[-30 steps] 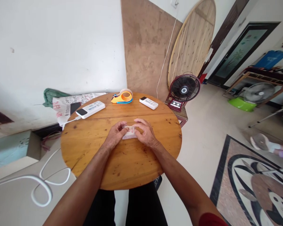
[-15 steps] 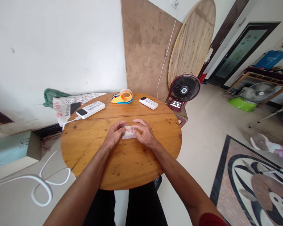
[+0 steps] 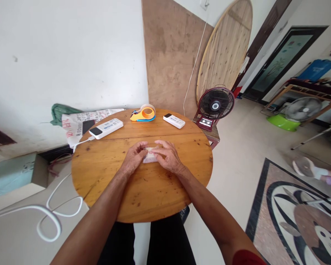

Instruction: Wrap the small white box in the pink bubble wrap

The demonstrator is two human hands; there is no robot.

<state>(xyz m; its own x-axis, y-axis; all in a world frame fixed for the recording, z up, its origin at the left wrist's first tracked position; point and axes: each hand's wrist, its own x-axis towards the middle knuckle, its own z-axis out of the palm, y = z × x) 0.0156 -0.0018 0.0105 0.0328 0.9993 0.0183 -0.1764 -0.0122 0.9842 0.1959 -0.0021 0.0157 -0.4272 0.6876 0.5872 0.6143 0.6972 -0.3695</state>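
Observation:
A small pale folded paper piece (image 3: pixel 149 157) with a pinkish mark lies flat on the round wooden table (image 3: pixel 105 173). My left hand (image 3: pixel 134 159) pinches its left edge with fingers curled. My right hand (image 3: pixel 167 156) rests over its right side, the fingers reaching across its top edge. Most of the paper is hidden under both hands.
At the table's far side lie a white power bank with cable (image 3: pixel 106 128), a yellow and blue tape dispenser (image 3: pixel 143 113) and a white remote (image 3: pixel 174 120). A red fan (image 3: pixel 215 105) stands beyond the right edge. A white cable (image 3: pixel 48 217) loops on the floor at left.
My right hand's fingers have slid left across the top of the paper, covering more of it. My left hand has hardly moved.

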